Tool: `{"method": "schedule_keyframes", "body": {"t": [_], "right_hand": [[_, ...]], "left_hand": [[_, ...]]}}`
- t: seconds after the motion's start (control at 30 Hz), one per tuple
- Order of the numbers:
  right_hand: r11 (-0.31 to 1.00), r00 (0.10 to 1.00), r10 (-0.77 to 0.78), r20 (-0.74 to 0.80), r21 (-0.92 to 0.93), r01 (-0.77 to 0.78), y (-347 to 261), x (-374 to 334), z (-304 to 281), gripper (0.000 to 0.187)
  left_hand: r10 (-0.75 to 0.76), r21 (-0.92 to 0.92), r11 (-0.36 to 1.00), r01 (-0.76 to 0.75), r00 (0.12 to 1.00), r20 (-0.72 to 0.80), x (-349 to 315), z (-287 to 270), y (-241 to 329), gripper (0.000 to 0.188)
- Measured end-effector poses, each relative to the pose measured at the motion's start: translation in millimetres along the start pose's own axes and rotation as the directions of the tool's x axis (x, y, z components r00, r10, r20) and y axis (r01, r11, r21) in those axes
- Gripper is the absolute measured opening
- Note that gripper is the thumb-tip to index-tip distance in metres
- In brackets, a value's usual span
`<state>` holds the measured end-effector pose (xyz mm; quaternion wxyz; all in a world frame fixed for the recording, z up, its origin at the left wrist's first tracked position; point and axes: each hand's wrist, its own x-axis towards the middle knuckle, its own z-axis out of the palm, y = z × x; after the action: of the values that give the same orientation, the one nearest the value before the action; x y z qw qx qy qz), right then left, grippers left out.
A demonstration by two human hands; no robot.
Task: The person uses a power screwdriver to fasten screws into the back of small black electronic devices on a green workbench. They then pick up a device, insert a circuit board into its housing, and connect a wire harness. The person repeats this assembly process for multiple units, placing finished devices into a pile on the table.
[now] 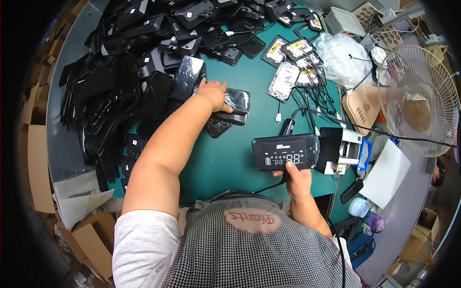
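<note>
My right hand (298, 181) holds a black display unit (284, 152) near the table's front edge, thumb on its face and fingers beneath. Bright white digits and small symbols show on the panel, and a black cable joins it from behind. My left hand (213, 96) reaches forward and rests on glossy black panels, thumb apart from the other fingers. Beneath the thumb is a film-wrapped panel (237, 102); another glossy panel (187, 72) lies just beyond the fingers. Part of a dark wrapped piece (217, 127) shows below the wrist.
Stacked black panels (101, 91) and piled black housings (192, 14) cover the table's left and back. Open units with wires (284, 80) lie right of centre. A white box-shaped device (350, 145), a plastic bag (343, 55) and a fan (418, 101) stand at right.
</note>
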<state>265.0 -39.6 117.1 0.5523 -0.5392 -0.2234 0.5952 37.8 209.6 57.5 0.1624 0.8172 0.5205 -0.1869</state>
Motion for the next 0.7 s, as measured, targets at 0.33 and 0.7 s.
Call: {"method": "schedule_keyframes", "body": {"t": [0.33, 0.7], "right_hand": [[0.998, 0.999, 0.030, -0.018, -0.056, -0.031, 0.5, 8.1, 0.0, 0.036], [0.993, 0.952, 0.114, 0.283, -0.021, -0.112, -7.9, -5.9, 46.0, 0.033]], "left_hand": [[0.085, -0.654, 0.726, -0.212, 0.971, -0.222, -56.0, -24.2, -13.1, 0.024], [0.086, -0.700, 0.669, -0.250, 0.962, -0.261, -198.8, -30.8, 62.8, 0.073]]}}
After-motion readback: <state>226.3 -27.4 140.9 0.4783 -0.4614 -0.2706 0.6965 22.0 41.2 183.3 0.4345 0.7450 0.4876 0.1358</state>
